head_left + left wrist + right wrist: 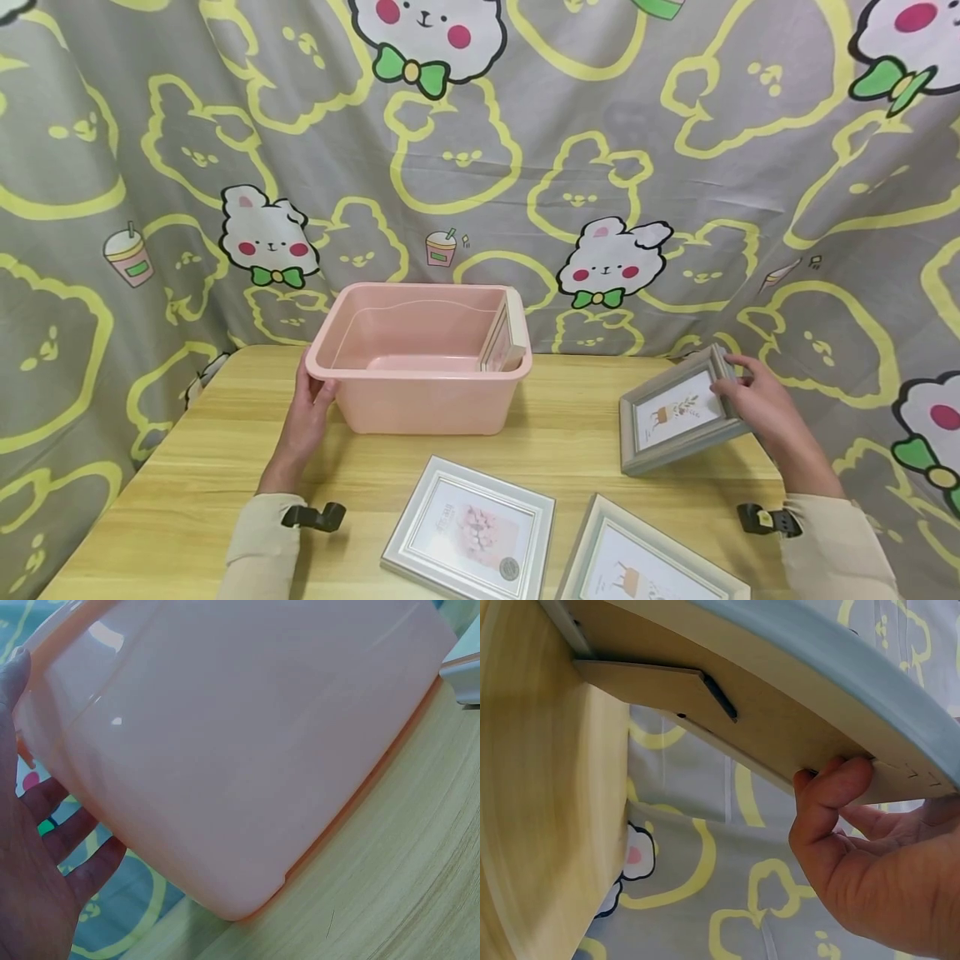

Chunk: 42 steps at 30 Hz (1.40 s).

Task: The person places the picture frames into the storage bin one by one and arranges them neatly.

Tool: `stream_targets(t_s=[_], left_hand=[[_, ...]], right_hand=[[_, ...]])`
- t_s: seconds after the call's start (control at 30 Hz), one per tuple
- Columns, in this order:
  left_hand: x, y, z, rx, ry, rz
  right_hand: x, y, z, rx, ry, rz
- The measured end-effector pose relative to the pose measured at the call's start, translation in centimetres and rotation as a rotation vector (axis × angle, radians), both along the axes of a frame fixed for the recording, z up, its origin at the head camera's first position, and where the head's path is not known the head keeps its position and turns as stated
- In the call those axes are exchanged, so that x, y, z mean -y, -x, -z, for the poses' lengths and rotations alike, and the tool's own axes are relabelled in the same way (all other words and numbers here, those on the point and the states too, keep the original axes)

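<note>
My left hand point(309, 403) holds the near left corner of a pink plastic storage bin point(427, 404), thumb at the front under the rim. In the left wrist view the fingers point(96, 868) lie along the bin's side point(240, 750). My right hand point(761, 400) grips a grey picture frame point(637, 417) by its right edge, thumb on the front. That frame is tilted, its right side raised off the table. In the right wrist view, fingers point(844, 784) press the brown backing point(757, 742), where a stand flap point(656, 686) shows. Another picture frame point(513, 329) stands inside the bin against its right wall.
A silver picture frame point(468, 529) lies face up in front of the bin. Beside it, a beige picture frame point(652, 567) is cut off by the view's lower edge. The wooden table point(577, 417) backs onto a patterned grey curtain point(517, 233).
</note>
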<state>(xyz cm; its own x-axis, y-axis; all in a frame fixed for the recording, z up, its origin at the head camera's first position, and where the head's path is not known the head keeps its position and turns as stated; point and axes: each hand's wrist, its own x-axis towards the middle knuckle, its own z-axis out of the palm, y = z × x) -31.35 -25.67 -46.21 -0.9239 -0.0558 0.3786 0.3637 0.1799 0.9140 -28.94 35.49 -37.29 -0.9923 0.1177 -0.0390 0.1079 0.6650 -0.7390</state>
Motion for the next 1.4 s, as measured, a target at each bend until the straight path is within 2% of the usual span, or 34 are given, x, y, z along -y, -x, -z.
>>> stream_targets(t_s=[0.3, 0.57, 0.8, 1.07, 1.4], left_hand=[[0.1, 0.2, 0.2, -0.002, -0.018, 0.013], [0.1, 0.1, 0.1, 0.007, 0.0, -0.011], [0.1, 0.2, 0.2, 0.008, 0.0, -0.016], [0.1, 0.4, 0.4, -0.026, -0.024, 0.017], [0.0, 0.1, 0.1, -0.004, -0.016, 0.0]], right_hand=[[0.6, 0.2, -0.4, 0.007, 0.022, -0.003], [1.4, 0.5, -0.8, -0.011, 0.023, -0.034], [2.2, 0.9, -1.2, -0.001, -0.013, -0.046], [3.4, 1.4, -1.8, 0.005, -0.043, -0.072], [4.9, 2.0, -2.6, 0.02, -0.094, -0.085]])
